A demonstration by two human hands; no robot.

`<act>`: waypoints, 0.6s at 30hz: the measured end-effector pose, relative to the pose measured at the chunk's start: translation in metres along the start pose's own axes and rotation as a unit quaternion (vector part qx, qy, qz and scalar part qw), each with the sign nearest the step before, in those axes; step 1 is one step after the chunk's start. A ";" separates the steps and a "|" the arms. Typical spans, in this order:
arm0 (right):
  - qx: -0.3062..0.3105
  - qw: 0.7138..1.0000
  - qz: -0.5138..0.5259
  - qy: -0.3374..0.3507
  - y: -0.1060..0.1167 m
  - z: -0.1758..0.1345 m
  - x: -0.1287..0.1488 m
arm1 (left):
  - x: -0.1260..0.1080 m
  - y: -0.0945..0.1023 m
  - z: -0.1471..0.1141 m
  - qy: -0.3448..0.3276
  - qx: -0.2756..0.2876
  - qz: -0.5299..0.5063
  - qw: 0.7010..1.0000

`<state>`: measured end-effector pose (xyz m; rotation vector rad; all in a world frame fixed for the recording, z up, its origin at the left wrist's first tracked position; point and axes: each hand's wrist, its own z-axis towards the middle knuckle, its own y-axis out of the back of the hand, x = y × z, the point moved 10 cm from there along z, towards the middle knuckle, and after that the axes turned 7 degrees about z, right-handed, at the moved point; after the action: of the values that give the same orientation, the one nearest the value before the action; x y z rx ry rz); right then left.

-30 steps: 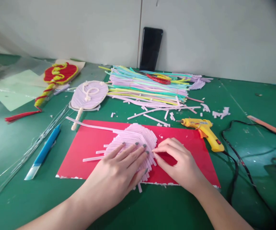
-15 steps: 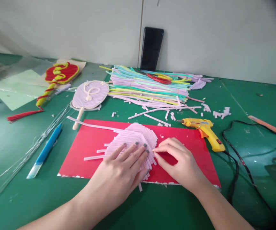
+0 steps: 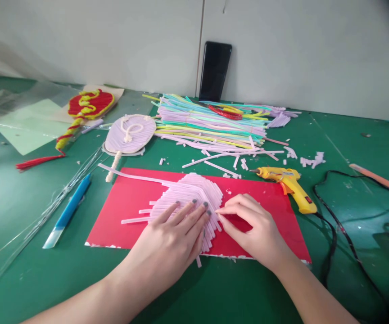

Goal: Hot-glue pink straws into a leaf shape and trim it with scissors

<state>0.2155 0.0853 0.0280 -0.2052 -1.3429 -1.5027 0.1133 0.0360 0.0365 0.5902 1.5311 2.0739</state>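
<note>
A panel of pale pink pipe cleaners (image 3: 189, 186), laid side by side in slanting rows, lies on a red sheet (image 3: 113, 229). Loose ends stick out on its left, the longest reaching past the sheet's far edge. My left hand (image 3: 172, 234) rests flat across the panel, fingers stretched out, and hides its lower left part. At the panel's right edge, my right hand (image 3: 248, 225) has thumb and forefinger pinched together. What sits between those fingertips is too small to make out.
A yellow glue gun (image 3: 289, 182) with a black cord lies right of the sheet. Behind are bundled coloured pipe cleaners (image 3: 211, 123), cut scraps, and a phone (image 3: 215, 71) against the wall. A lilac fan (image 3: 130, 133), red fan (image 3: 89, 104) and blue cutter (image 3: 68, 209) lie left.
The view has shifted slightly. My left thumb has drawn in closer to the other fingers. The right hand keeps its pinch at the panel's edge.
</note>
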 end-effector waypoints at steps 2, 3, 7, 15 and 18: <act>0.006 1.000 0.000 0.000 -0.001 0.000 0.000 | 0.000 0.000 0.000 -0.001 0.002 0.002 1.000; 0.009 1.000 -0.001 0.000 -0.002 0.000 0.000 | 0.000 0.000 0.000 0.000 0.004 0.002 1.000; 0.007 1.000 -0.004 0.005 -0.001 0.000 0.001 | 0.000 -0.001 0.000 0.003 0.008 -0.003 1.000; 0.001 1.000 -0.012 0.019 0.000 0.001 0.006 | -0.001 0.001 0.002 0.001 0.001 0.001 1.000; -0.007 1.000 -0.006 0.029 0.002 0.000 0.007 | 0.003 0.008 0.005 0.009 -0.031 -0.022 0.999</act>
<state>0.2136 0.0816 0.0342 -0.1607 -1.2898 -1.5174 0.1129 0.0391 0.0456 0.5109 1.4705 2.0918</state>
